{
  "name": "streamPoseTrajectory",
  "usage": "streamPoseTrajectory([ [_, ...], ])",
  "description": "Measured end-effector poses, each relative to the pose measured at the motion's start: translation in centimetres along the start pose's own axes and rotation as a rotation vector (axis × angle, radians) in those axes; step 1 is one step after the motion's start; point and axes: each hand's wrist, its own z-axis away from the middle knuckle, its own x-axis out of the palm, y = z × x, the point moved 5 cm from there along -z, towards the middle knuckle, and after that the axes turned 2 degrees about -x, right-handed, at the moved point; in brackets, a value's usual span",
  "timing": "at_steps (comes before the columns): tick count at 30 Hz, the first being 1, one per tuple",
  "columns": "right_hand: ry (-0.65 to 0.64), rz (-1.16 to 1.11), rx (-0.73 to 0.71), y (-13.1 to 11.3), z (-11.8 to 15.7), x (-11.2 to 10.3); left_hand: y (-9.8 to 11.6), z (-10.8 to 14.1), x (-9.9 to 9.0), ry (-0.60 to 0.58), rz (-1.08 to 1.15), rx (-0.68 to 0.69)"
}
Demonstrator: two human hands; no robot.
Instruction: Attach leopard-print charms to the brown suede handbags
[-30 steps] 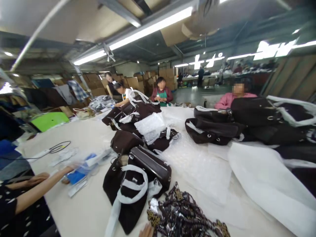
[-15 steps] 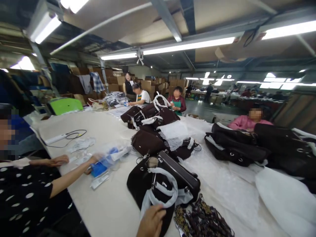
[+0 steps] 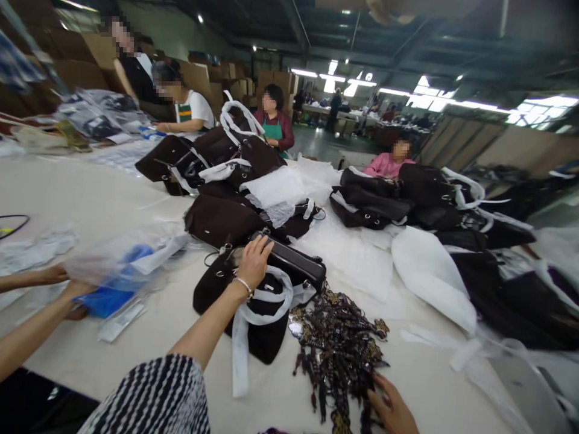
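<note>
A dark brown handbag (image 3: pixel 210 289) lies on the table in front of me, its handles wrapped in white paper (image 3: pixel 287 295). My left hand (image 3: pixel 256 259) reaches across it and has its fingers curled over the bag's upper edge, by the long black top part. To the right is a heap of dark braided tassel-like pieces with gold-coloured ornaments (image 3: pixel 339 343). My right hand (image 3: pixel 392 405) is at the near right edge of this heap, thumb and fingers apart, fingertips touching the pieces. Part of that hand is cut off by the lower frame edge.
A co-worker's hands (image 3: pixel 75 295) handle a blue item in clear plastic (image 3: pixel 111 295) at left. More dark bags (image 3: pixel 226 220) are piled behind, with others (image 3: pixel 371 202) at right. White wrapping sheets (image 3: pixel 429 274) cover parts of the table (image 3: pixel 163 374). Several people sit or stand beyond.
My view has turned right and down. A hand that was low by the wrapped handle is gone from there; my left hand is now on the bag's upper edge and my right hand at the heap.
</note>
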Motion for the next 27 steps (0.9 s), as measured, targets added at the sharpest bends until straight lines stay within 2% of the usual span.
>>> streamPoseTrajectory([
  [2,-0.048,-0.068,0.07,0.1,-0.3,-0.6,0.6,-3.1,2.4,-0.184,-0.078,0.152],
  [4,-0.06,-0.099,0.132,-0.2,-0.4,-1.3,0.9,-5.5,4.6,-0.33,-0.117,0.242],
  [7,-0.036,-0.12,0.165,-0.9,-0.7,-2.0,0.8,-7.7,6.4,-0.401,-0.124,0.275],
  [10,-0.047,-0.123,0.161,-1.1,-1.3,-2.3,0.5,-8.4,6.1,-0.423,-0.111,0.291],
  [12,-0.087,-0.127,0.18,-0.7,-1.7,-2.4,0.1,-8.4,5.1,-0.425,-0.098,0.289],
  [15,-0.118,-0.151,0.24,-0.4,-2.4,-3.3,-1.0,-9.0,2.3,-0.388,-0.089,0.249],
  [17,-0.032,-0.152,0.258,-1.1,-3.2,-4.7,-2.1,-9.9,-0.2,-0.344,-0.017,0.164],
  [19,0.071,-0.164,0.245,-3.1,-4.2,-6.4,-3.2,-11.0,-3.1,-0.311,0.17,0.034],
  [21,0.103,-0.237,0.19,-6.4,-5.5,-7.7,-3.7,-12.0,-5.9,-0.295,0.42,-0.078],
  [24,0.074,-0.458,0.002,-13.7,-7.7,-9.1,-2.8,-12.9,-9.5,-0.271,0.718,-0.156],
  [27,-0.004,-0.678,-0.177,-21.1,-9.3,-10.0,-0.8,-13.0,-11.2,-0.286,0.921,-0.27],
])
